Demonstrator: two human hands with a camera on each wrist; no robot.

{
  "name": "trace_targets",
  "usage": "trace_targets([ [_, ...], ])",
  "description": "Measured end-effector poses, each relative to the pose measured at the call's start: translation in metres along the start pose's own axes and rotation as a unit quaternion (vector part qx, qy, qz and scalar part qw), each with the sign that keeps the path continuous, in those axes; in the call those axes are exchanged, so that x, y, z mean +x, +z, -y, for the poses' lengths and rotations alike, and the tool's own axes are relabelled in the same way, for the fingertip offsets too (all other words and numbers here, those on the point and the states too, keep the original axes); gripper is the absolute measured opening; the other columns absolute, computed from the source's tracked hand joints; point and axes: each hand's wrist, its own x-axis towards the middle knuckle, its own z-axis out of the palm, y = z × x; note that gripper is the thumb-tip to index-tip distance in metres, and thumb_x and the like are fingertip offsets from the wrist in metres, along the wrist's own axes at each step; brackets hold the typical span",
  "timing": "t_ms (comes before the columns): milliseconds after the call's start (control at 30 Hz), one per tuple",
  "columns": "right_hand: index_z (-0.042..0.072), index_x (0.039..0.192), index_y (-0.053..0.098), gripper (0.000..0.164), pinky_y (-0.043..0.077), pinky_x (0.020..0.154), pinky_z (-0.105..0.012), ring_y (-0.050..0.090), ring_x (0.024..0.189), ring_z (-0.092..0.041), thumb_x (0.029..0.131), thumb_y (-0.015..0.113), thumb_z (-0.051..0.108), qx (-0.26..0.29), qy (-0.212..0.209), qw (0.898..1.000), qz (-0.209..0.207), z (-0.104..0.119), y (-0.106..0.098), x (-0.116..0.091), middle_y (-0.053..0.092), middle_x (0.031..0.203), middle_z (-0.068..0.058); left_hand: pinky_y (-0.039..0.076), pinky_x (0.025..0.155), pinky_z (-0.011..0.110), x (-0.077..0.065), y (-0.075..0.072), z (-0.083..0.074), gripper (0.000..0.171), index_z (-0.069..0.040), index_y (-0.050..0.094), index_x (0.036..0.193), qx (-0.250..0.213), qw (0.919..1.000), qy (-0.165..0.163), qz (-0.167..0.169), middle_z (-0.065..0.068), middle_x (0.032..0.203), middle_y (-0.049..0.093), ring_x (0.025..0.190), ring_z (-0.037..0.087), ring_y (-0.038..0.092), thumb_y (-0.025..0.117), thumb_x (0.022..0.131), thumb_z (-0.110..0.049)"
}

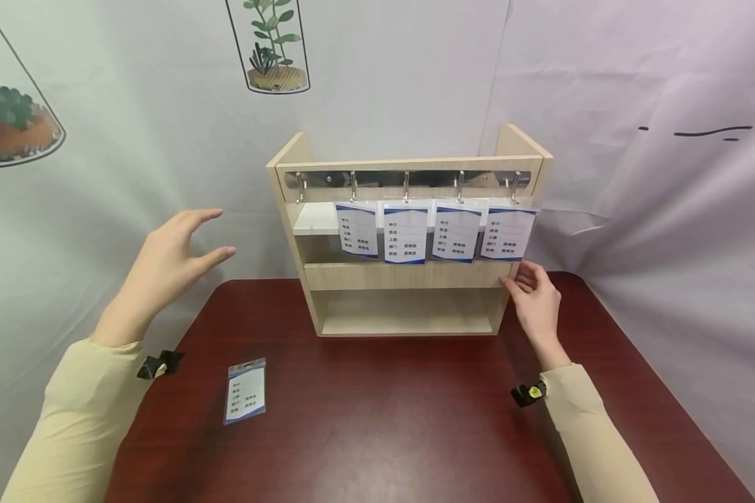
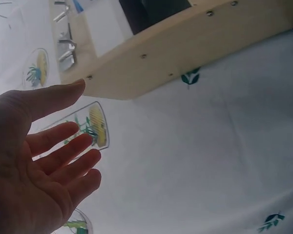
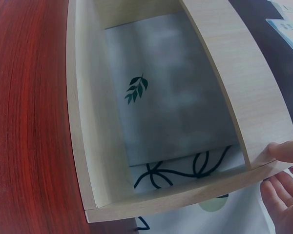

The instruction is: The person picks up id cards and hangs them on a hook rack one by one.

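A light wooden shelf rack (image 1: 390, 277) stands on the table, and a metal hook rail (image 1: 377, 179) runs along its top front. From the hooks hang several ID badges in clear sleeves, with one badge (image 1: 508, 234) at the far right. My right hand (image 1: 537, 305) grips the rack's right side panel, thumb on the front board and fingers round the outer face. Off the rack's left side, my left hand (image 1: 163, 269) is raised in the air, thumb and fingers apart, holding nothing. Another ID badge (image 1: 246, 392) lies face up on the table at the left.
The dark red table (image 1: 377, 419) extends in front of the rack. White fabric (image 1: 409, 84) with printed plants hangs behind and at both sides. The rack has a lower compartment (image 3: 176, 87) with an open back, and screw heads (image 2: 143, 56) dot its left side panel.
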Motion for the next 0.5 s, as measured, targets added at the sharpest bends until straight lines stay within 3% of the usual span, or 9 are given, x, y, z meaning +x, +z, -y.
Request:
trace_targets([
  [300, -0.005, 0.128, 0.061, 0.044, 0.049, 0.081, -0.010, 0.066, 0.103, -0.029, 0.089, 0.076, 0.010, -0.005, 0.001, 1.000, -0.003, 0.001, -0.001, 0.001, 0.068, 0.117, -0.020, 0.031, 0.103, 0.067, -0.014, 0.022, 0.032, 0.073, 0.005, 0.043, 0.146, 0.013, 0.9984, -0.026, 0.048, 0.032, 0.144, 0.044, 0.132, 0.052, 0.039, 0.078, 0.088, -0.021],
  [500, -0.005, 0.128, 0.060, 0.044, 0.047, 0.079, -0.008, 0.067, 0.105, -0.031, 0.090, 0.076, 0.010, -0.006, 0.004, 1.000, 0.000, 0.001, -0.001, -0.001, 0.068, 0.118, -0.022, 0.032, 0.101, 0.070, -0.034, 0.040, 0.052, 0.077, 0.007, 0.040, 0.147, 0.004, 0.9949, -0.050, 0.087, 0.035, 0.144, 0.042, 0.131, 0.055, 0.037, 0.077, 0.089, -0.027],
])
